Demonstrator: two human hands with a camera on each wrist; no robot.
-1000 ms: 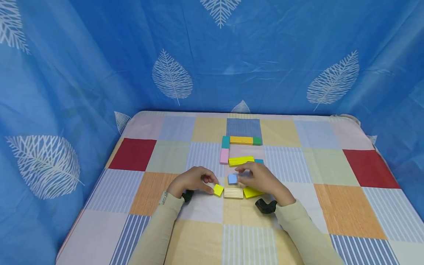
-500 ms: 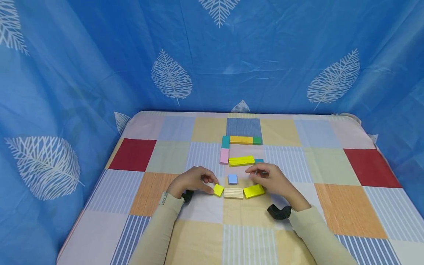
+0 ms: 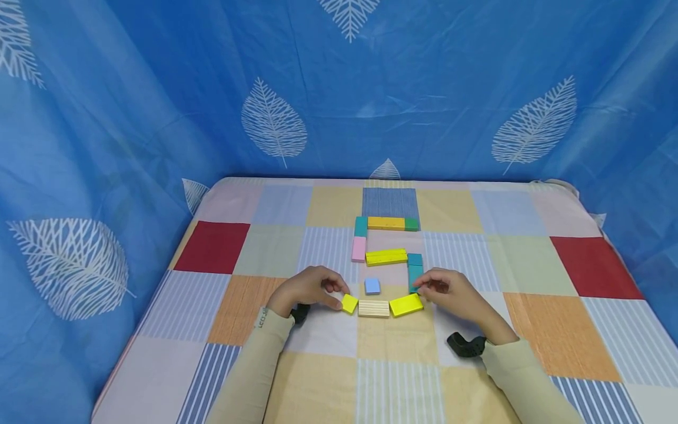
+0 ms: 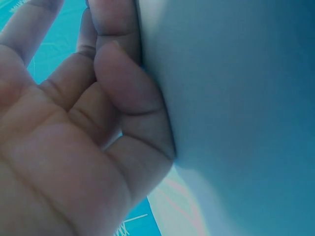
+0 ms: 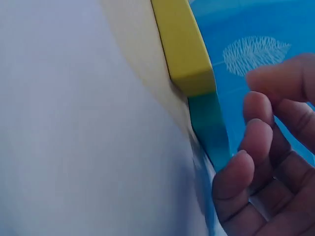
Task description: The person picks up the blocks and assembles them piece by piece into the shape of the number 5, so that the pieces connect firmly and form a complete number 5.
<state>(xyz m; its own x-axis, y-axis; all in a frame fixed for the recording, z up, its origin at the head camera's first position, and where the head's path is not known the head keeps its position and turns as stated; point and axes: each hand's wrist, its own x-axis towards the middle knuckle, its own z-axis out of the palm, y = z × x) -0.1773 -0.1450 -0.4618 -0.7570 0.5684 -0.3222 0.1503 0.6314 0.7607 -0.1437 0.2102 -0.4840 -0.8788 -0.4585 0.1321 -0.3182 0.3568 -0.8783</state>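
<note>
In the head view, my left hand (image 3: pixel 312 288) sits beside a small yellow block (image 3: pixel 349 304), its thumb and index finger at the block's left corner, seeming to pinch it. That block is hidden in the left wrist view, where the fingers look curled. My right hand (image 3: pixel 450 294) is just right of a teal block (image 3: pixel 415 275), with loosely bent fingers and nothing seen between them. A longer yellow block (image 3: pixel 406 305) lies just below those fingertips. Between the two yellow blocks is a ribbed wooden block (image 3: pixel 374 308); a light blue block (image 3: pixel 372 286) lies behind it.
Farther back, an orange block (image 3: pixel 386 223), a green block (image 3: pixel 411 224), a teal block (image 3: pixel 361 227), a pink block (image 3: pixel 358 249) and a yellow piece (image 3: pixel 386 257) join in a bent line. A patchwork cloth (image 3: pixel 296 383) covers the table; blue curtains (image 3: pixel 424 88) hang around it.
My right hand has moved rightward, away from the light blue block, bringing the longer yellow block and then the teal block into view. The left hand and the blocks look unmoved.
</note>
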